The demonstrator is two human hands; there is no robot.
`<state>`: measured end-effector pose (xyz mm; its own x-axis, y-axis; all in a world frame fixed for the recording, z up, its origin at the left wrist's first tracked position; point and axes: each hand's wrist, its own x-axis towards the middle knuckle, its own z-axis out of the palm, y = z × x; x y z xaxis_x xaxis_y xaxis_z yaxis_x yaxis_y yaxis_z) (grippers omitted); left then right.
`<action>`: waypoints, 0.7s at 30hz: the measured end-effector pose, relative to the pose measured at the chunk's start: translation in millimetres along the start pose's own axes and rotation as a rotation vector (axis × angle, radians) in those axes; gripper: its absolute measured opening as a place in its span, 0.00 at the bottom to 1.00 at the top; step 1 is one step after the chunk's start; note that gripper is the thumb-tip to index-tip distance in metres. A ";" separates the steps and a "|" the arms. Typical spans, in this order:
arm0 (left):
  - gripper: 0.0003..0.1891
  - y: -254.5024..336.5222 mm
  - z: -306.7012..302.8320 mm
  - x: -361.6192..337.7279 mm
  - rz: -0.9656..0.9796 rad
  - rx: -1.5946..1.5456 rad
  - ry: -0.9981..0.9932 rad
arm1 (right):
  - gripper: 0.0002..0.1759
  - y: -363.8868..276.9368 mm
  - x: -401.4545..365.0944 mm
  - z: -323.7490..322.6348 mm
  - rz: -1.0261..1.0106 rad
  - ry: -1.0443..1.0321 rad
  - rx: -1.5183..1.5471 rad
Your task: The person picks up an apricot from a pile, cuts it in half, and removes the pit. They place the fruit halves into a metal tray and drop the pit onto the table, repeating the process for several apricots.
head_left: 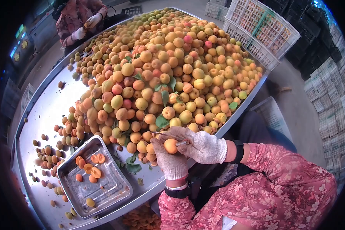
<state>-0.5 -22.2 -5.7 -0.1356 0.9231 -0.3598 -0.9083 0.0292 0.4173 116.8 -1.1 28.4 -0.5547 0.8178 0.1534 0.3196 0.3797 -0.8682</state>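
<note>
I see the gloved left hand (pixel 169 161) pinching 1 orange fruit (pixel 170 146) at the frame's center — the gloved right hand (pixel 204 145) is closed around a thin tool (pixel 160 134) just beside it. From the hands, the fruit heap (pixel 157 69) spreads toward 12 o'clock; the metal tray (pixel 113 183), with cut fruit (pixel 96 173) inside, sits at 8 — a co-worker (pixel 78 21) at 11.

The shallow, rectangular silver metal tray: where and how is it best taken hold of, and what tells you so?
Probably by the raised rims of its two long sides, one hand on each, from above, held level. No handle shows, and loose orange fruit halves lie inside the tray. Green leaves lie by the picture's right-hand rim, so close fingers there carefully.
</note>
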 end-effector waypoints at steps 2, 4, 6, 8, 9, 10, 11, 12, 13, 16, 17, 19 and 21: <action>0.27 -1.5 -1.4 -0.4 0.022 0.009 0.035 | 0.26 -0.8 -0.4 1.2 -0.016 0.004 -0.005; 0.26 -3.4 -1.6 -0.7 0.065 0.054 0.034 | 0.25 2.5 -2.9 4.7 0.000 0.012 -0.080; 0.26 -5.5 -4.7 0.2 0.121 0.098 0.042 | 0.24 4.1 -3.4 6.2 -0.010 0.027 -0.099; 0.23 -6.2 -14.9 -0.5 0.172 0.183 -0.051 | 0.23 0.6 0.9 10.9 -0.092 0.072 -0.106; 0.21 -3.4 0.0 -6.5 0.223 0.206 0.052 | 0.23 -0.5 2.6 15.1 -0.150 0.102 -0.039; 0.20 -3.7 -9.3 -4.0 0.258 0.273 -0.015 | 0.24 0.2 0.5 16.8 -0.041 0.071 0.012; 0.19 -5.0 -20.6 0.6 0.289 0.341 -0.085 | 0.24 1.2 -1.7 16.8 0.070 0.040 0.056; 0.18 -7.9 -22.3 2.7 0.230 0.258 -0.030 | 0.25 0.4 0.0 16.6 0.021 0.026 0.080; 0.18 -10.9 -21.1 3.7 0.169 0.168 0.016 | 0.24 0.0 3.1 17.9 -0.016 0.016 0.042; 0.16 -9.5 -18.9 0.0 0.158 0.148 0.034 | 0.23 2.7 2.2 18.2 0.021 0.014 0.033; 0.16 -8.5 -17.9 0.5 0.147 0.157 0.031 | 0.23 -1.2 4.0 15.2 0.012 0.007 0.019; 0.18 -9.6 -21.4 4.8 0.181 0.195 0.013 | 0.23 -3.8 9.3 11.4 -0.002 -0.001 0.011; 0.21 -7.6 -16.2 8.5 0.391 0.612 -0.025 | 0.23 1.9 15.0 1.3 0.099 -0.025 -0.071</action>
<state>-1.1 -20.9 -25.5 -0.3895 0.9182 -0.0724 -0.4100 -0.1025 0.9063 108.0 11.3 28.4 -0.5362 0.8423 0.0557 0.4271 0.3276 -0.8428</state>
